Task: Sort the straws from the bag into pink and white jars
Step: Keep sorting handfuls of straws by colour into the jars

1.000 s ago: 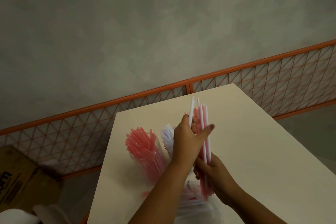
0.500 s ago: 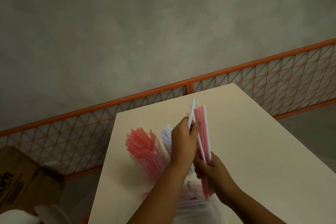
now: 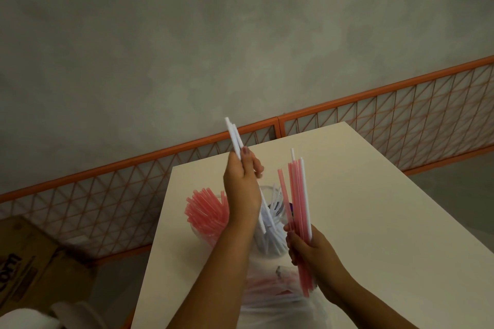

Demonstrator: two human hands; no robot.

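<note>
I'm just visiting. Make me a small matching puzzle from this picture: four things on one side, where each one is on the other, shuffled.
Things:
1. white straws
2. mixed bunch of straws
3. pink straws
4. plastic bag

Places:
A. standing in the jar on the left
B. held by the left hand
C. lying on the table nearest the person
D. held by the right hand

Pairs: 1-B, 2-D, 3-A, 4-C

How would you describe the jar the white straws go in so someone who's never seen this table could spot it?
On the cream table, two clear jars stand side by side near its left edge, just beyond the plastic bag. The white-straw jar is the right one, partly behind the left hand. Its neighbour, the pink-straw jar, holds only pink straws.
</note>
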